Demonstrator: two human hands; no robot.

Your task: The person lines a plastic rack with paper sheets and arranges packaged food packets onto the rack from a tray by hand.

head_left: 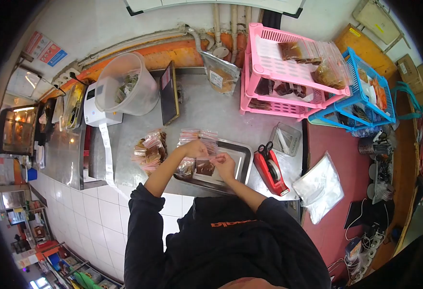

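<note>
Black shirt (235,245) filling foreground; left hand (196,148), right hand (225,166) pinching brown bag (204,168) by top edge, edge facing wall, running crosswise; long axis unclear.

Wall poster (46,48), white printer (93,105), blue rack (362,96).

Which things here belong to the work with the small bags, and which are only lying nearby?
Seem in use:
filled bag at left hand and right hand
metal tray below
pile of bags

Seem just nearby:
tape dispenser
scissors
white plastic packet
</note>
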